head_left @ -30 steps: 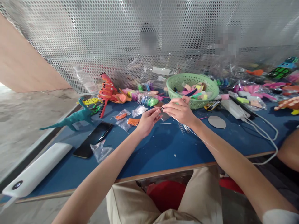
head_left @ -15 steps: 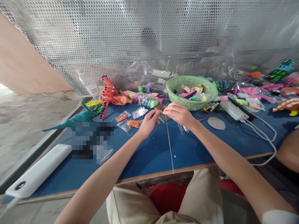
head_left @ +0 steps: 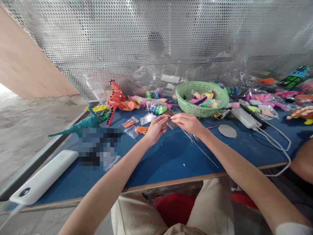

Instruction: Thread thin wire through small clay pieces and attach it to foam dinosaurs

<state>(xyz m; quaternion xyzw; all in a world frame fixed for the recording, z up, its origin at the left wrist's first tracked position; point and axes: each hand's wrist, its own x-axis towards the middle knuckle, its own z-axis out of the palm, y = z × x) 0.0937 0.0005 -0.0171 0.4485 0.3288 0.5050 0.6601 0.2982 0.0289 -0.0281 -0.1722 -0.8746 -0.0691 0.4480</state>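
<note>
Over the blue table, my left hand (head_left: 157,129) and my right hand (head_left: 187,122) meet with their fingertips nearly touching. Both are closed in a pinch on a thin metal wire (head_left: 206,155). One short end pokes up past the fingers, while the long part slants under my right hand toward the table's front edge. A bundle of loose wires (head_left: 195,137) lies beneath my right hand. Behind the fingertips is a small brown piece (head_left: 168,112), partly hidden. Small bags with orange pieces (head_left: 141,129) lie left of my left hand.
A green basket (head_left: 182,101) of coloured clay-like pieces stands behind my right hand. Red (head_left: 116,101) and teal (head_left: 85,124) dinosaur figures are at left, near a white power bank (head_left: 46,178). To the right are a grey oval (head_left: 227,131), white cables (head_left: 275,140) and another person's arm (head_left: 303,156).
The wire's long part has swung from hanging straight toward me to slanting off to the right. My right hand has lowered slightly, its fingers now flatter.
</note>
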